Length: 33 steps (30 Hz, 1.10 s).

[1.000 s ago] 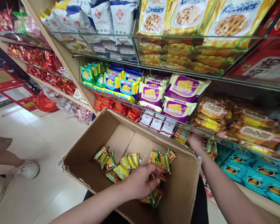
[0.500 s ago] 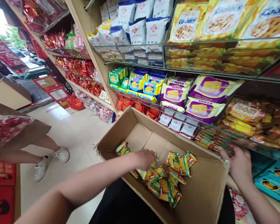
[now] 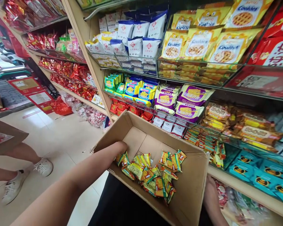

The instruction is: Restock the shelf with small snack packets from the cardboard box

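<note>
A cardboard box [image 3: 143,142] sits tilted over my dark-clothed lap. Small yellow, orange and green wrapped snack packets [image 3: 151,175] lie scattered on its bottom. My left hand [image 3: 119,148] reaches over the near wall into the box's left end, beside a few packets; its fingers are hidden behind the wrist and the packets. Low against the outside of the box's right wall is my right hand [image 3: 211,191], with its fingers out of sight behind the cardboard.
Beyond the box, glass-fronted shelves hold purple soda biscuits [image 3: 188,108], cookie bags [image 3: 198,47], slim snack packets [image 3: 205,141] and teal packets [image 3: 261,172]. Another person's legs [image 3: 25,157] stand on the tiled floor at left. A red plastic bag [image 3: 62,106] lies by the shelving.
My left hand has moved from the packets in the middle to the box's left end. My right hand has left the shelf's slim packets and come down to the box's right side.
</note>
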Each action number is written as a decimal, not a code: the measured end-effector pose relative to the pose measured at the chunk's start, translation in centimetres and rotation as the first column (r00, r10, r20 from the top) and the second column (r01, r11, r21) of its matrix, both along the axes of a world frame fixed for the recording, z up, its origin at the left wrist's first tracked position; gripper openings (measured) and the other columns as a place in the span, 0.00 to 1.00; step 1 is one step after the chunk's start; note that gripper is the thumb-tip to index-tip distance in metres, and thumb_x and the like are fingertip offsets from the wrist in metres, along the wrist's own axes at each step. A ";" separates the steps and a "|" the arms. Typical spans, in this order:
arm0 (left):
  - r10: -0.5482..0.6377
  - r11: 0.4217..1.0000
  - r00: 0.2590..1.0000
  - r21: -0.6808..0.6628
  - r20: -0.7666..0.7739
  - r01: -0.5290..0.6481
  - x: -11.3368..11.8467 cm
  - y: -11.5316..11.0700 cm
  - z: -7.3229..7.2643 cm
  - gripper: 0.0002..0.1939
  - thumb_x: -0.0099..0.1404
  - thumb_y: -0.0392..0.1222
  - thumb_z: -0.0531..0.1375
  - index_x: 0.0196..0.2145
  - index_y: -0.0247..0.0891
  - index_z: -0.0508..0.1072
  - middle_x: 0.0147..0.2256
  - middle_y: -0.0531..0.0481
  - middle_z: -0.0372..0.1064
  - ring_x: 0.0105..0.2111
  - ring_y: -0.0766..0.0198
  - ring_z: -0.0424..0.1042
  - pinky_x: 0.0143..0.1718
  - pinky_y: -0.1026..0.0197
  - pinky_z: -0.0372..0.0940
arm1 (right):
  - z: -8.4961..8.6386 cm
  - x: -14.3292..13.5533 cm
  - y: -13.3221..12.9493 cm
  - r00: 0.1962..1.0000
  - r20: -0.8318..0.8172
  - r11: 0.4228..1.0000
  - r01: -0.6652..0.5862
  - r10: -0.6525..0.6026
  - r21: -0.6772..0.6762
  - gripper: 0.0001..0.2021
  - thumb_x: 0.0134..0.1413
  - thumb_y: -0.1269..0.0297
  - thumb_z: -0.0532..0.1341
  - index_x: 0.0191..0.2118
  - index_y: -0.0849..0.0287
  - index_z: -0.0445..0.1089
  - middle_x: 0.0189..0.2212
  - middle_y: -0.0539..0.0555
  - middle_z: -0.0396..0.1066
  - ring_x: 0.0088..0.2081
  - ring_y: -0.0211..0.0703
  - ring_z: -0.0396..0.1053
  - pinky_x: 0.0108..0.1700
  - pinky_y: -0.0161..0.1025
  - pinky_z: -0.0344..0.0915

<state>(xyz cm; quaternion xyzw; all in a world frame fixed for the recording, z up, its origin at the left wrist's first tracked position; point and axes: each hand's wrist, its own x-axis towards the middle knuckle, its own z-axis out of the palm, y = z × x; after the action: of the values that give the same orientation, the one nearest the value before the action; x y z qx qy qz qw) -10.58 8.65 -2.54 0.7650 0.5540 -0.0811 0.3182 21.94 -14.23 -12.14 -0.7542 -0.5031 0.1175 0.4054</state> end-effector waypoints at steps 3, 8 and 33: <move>0.060 0.995 0.996 -0.077 -0.061 -0.065 -0.2 0.4 0.7 0.16 0.64 0.43 0.55 0.47 0.34 0.65 0.46 0.45 0.64 0.42 0.58 0.67 0.41 0.52 0.66 | 0.0 0.2 0.3 1.000 -0.011 1.000 0.002 -0.002 0.009 0.19 0.40 0.55 0.52 0.34 0.62 0.72 0.38 0.61 0.70 0.43 0.58 0.63 0.46 0.53 0.58; 0.176 0.978 0.981 -0.130 0.084 -0.164 -0.2 1.4 3.3 0.15 0.64 0.42 0.55 0.47 0.34 0.66 0.45 0.45 0.65 0.42 0.59 0.68 0.41 0.52 0.66 | 1.7 0.1 -0.5 0.966 -0.171 0.979 0.203 -0.195 0.030 0.20 0.41 0.49 0.56 0.33 0.61 0.70 0.35 0.60 0.71 0.39 0.55 0.67 0.43 0.51 0.61; 0.231 0.973 0.373 -0.213 0.899 -0.090 10.0 -12.3 4.8 0.16 0.56 0.54 0.59 0.28 0.36 0.64 0.21 0.57 0.57 0.23 0.69 0.58 0.25 0.66 0.55 | 11.2 -11.2 3.4 0.626 -0.779 0.998 0.066 -0.029 0.016 0.22 0.52 0.43 0.51 0.38 0.59 0.64 0.27 0.52 0.70 0.22 0.39 0.64 0.20 0.33 0.59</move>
<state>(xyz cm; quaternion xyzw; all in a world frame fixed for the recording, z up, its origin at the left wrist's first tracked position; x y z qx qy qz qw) -0.61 -3.68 2.24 0.6024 0.3514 0.3504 0.6251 10.79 -10.87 -0.95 -0.6337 -0.2614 0.4098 0.6017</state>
